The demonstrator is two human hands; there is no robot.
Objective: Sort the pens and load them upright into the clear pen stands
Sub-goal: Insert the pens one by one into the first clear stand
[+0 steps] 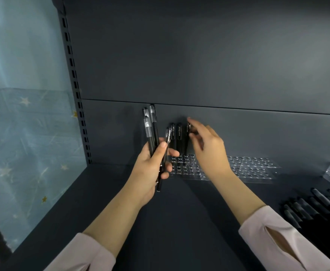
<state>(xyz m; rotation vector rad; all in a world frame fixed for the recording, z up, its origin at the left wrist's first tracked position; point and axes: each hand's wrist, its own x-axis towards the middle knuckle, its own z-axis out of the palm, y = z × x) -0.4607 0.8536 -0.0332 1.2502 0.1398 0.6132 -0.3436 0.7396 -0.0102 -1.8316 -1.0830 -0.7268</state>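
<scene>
I log two long sleeves, pale pink-grey soft cloth. At left sleeve [86,255]: cuff ends mid-forearm, loose folds at hem. At right sleeve [289,241]: same cloth, wide cuff, lengthwise slit or deep fold near hem. Forearms uncovered beyond cuffs. Both left hand [150,165] and right hand [209,149] bare; left thumbnail trimmed short

A dark grey shelf [179,222] runs under a matching back panel [199,55], which a thin horizontal seam [238,108] crosses. At the panel's left edge stands a slotted upright [76,90] — a column of small rectangular holes. Left of it hangs pale blue cloth [23,133] printed with white and gold stars.
</scene>
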